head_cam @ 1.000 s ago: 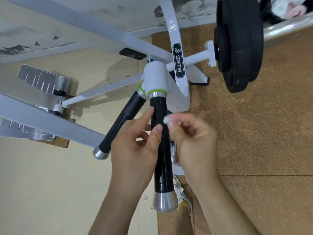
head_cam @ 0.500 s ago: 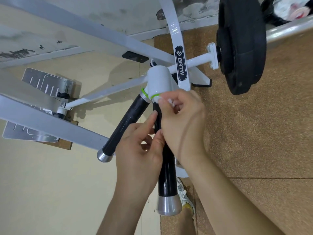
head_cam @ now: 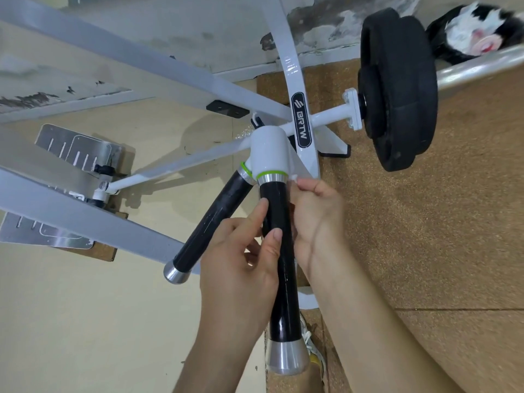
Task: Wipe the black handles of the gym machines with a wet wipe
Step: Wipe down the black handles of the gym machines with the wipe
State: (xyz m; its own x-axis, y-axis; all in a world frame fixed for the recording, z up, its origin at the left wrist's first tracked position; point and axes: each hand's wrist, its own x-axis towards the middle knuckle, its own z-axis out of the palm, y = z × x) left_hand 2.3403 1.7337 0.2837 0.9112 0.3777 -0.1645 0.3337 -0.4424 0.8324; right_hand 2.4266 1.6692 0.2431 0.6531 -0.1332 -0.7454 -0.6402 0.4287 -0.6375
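Observation:
Two black handles with silver end caps branch from a white hub (head_cam: 269, 151) with green rings. The near handle (head_cam: 280, 293) points down toward me, and the far handle (head_cam: 209, 225) slants down to the left. My left hand (head_cam: 238, 273) holds the near handle at mid-length, with the thumb lying on its front and the index finger along its left side. My right hand (head_cam: 317, 219) is on the handle's right side, close to the top. It pinches a small white wet wipe (head_cam: 295, 178) just below the silver collar. Most of the wipe is hidden by the fingers.
The machine's white frame (head_cam: 297, 89) crosses behind the hub. A black weight plate (head_cam: 397, 89) hangs on a white peg at the upper right. Grey beams (head_cam: 85, 219) and metal foot plates (head_cam: 73, 151) lie to the left. My shoe (head_cam: 310, 350) stands on the cork floor (head_cam: 425, 236).
My right hand moved from mid-handle up to the collar, then to the right side of the handle's top, with the wipe. The left hand stayed on the handle.

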